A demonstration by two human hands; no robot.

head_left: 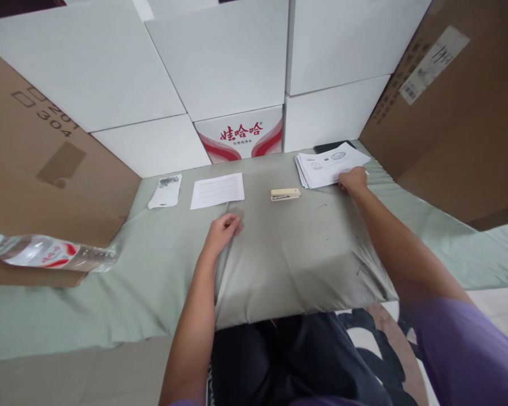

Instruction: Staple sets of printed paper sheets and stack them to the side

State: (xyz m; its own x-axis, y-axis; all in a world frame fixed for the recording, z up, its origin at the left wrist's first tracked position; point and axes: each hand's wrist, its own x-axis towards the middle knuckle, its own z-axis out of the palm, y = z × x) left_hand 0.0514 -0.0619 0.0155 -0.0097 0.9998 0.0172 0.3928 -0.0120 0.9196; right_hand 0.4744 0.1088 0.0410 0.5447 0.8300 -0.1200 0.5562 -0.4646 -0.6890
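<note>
While the right hand rests on the near corner of the stack of papers, its fingers are curled down onto the top sheet; whether they pinch a sheet cannot be told from this view. The stack lies at the far right of the desk, which is covered with a pale green cloth, and the sheets carry printed text and round stamps. A dark flat object lies under the far edge of the stack, partly hidden.

The left hand lies near the middle of the desk with its fingers loosely curled, holding nothing, the fingertips touching the cloth. A single sheet with printed text lies flat just beyond this hand, apart from it. A cream stapler lies between the single sheet and the stack, touching neither.

A small clear bag lies at the far left of the desk. A water bottle lies on its side on a brown carton at the left edge. White boxes and one red-and-white carton stand stacked behind the desk.
</note>
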